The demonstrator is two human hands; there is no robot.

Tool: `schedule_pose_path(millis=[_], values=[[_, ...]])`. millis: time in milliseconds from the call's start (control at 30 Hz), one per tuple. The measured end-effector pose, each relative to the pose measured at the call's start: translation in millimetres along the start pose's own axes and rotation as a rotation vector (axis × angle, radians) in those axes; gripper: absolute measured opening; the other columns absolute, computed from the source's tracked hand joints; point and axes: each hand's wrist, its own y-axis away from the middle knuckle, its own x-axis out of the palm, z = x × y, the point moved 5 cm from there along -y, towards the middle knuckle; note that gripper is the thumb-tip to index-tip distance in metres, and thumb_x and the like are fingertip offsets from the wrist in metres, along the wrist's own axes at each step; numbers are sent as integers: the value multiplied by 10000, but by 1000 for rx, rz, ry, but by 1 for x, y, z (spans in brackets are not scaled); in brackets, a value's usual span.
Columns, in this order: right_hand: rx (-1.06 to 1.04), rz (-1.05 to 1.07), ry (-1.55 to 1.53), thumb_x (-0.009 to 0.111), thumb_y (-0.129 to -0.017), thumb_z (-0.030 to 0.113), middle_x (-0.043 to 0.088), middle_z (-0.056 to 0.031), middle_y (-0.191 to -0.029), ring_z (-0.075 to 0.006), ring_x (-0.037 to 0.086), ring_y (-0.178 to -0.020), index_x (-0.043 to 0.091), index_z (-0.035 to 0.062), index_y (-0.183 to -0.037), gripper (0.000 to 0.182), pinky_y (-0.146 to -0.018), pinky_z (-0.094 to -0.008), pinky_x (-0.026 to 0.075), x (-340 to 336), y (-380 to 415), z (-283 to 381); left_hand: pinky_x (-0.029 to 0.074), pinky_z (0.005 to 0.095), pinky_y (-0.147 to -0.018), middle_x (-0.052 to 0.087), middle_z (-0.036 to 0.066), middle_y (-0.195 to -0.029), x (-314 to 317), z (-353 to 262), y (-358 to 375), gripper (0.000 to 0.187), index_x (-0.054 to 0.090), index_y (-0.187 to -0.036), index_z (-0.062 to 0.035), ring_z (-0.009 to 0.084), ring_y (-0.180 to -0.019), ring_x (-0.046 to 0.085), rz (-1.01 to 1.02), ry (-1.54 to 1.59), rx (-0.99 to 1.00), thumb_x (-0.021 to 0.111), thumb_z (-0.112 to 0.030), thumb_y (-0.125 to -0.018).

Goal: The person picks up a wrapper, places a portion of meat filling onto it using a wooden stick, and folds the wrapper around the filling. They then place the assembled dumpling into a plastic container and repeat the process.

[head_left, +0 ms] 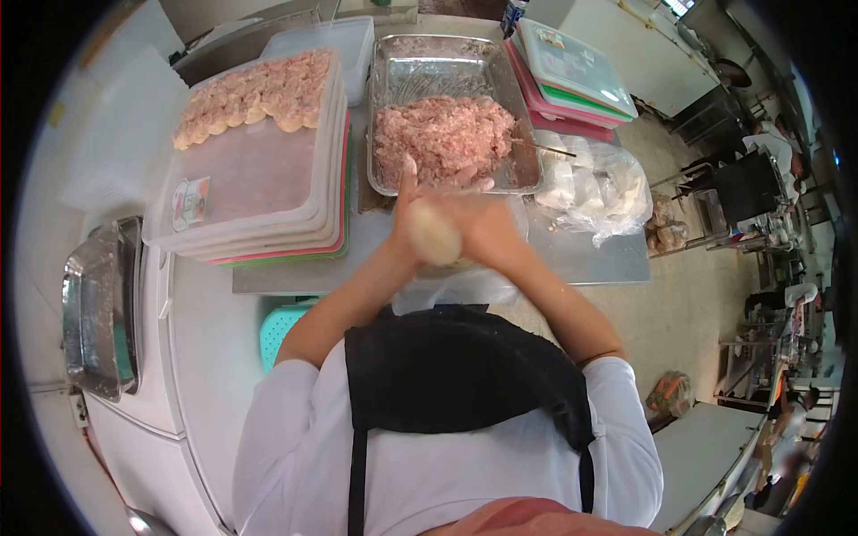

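My two hands meet in front of my chest, just below a metal tray that holds a mound of pink minced meat. A pale round piece, blurred by motion, lies against my left hand. One finger of that hand points up toward the meat. My right hand is smeared by motion, and its fingers cannot be made out. A thin stick rests over the tray's right edge. Beneath my hands is a clear plastic sheet or bag.
Stacked plastic boxes stand left, with meat-topped pieces on the upper one. Lidded boxes stand back right. A plastic bag of white pieces lies right of the tray. People are far right.
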Motion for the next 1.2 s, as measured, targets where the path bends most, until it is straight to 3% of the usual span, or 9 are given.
schedule_pose_path(millis=[100,133,200,367,500,800,900,1000,1200], values=[[95,32,-96,638,-784,192,666,-116,-857,-295,654,-763,600,143,-1137,359,-650,-427,508,26,12,0,202,554,-1115,258,179,-1509,7,5,8,1058,164,-1495,-76,341,-1363,305,-54,-14,-39,249,-847,-775],[80,-223,-133,607,-815,221,665,-126,-827,-298,655,-734,596,154,-1166,358,-619,-426,504,12,13,-19,190,563,-1105,234,174,-1520,-1,0,0,1065,172,-1493,-70,353,-1365,290,-119,-145,27,227,-853,-773],[369,168,0,592,-841,256,673,-114,-803,-296,658,-701,599,161,-1174,347,-597,-417,510,2,24,-72,199,540,-1101,254,175,-1511,9,0,9,1056,175,-1495,-74,348,-1363,295,-194,-231,19,205,-851,-779],[263,167,87,616,-841,300,680,-107,-795,-307,653,-676,625,166,-1146,333,-582,-414,513,-37,44,-83,257,441,-1082,421,174,-1409,-25,-31,25,923,406,-1377,-24,292,-1318,371,-373,-601,209,158,-756,-872],[261,102,-193,549,-915,306,675,-155,-888,-329,651,-796,623,134,-1140,293,-685,-418,515,-22,34,-59,273,403,-1081,490,157,-1332,-67,-11,32,772,487,-1271,-20,271,-1274,407,-551,-604,17,220,-661,-935],[525,216,-280,554,-925,227,641,-182,-1017,-354,621,-918,607,67,-1160,288,-801,-420,484,11,77,-99,265,376,-1110,398,150,-1431,-59,18,32,691,324,-1429,-21,263,-1334,362,-488,-809,70,326,-543,-976],[434,70,-146,578,-891,213,632,-134,-957,-350,611,-900,623,73,-1109,263,-789,-445,482,-17,62,-117,319,390,-1068,462,135,-1374,-34,0,40,568,421,-1378,-60,298,-1283,414,-313,-1725,288,571,-353,-915],[156,-96,224,629,-824,185,622,-107,-929,-333,603,-886,629,104,-1081,270,-787,-436,482,-36,32,-147,372,404,-993,537,126,-1232,-6,1,33,488,560,-1218,-72,325,-1160,484,-63,-2085,222,717,-174,-767],[351,208,454,546,-824,163,611,-100,-916,-308,624,-860,592,106,-974,168,-720,-441,511,10,29,-208,453,398,-788,595,126,-975,-24,12,10,293,633,-979,-65,310,-907,565,4,-2042,61,743,-174,-730]])
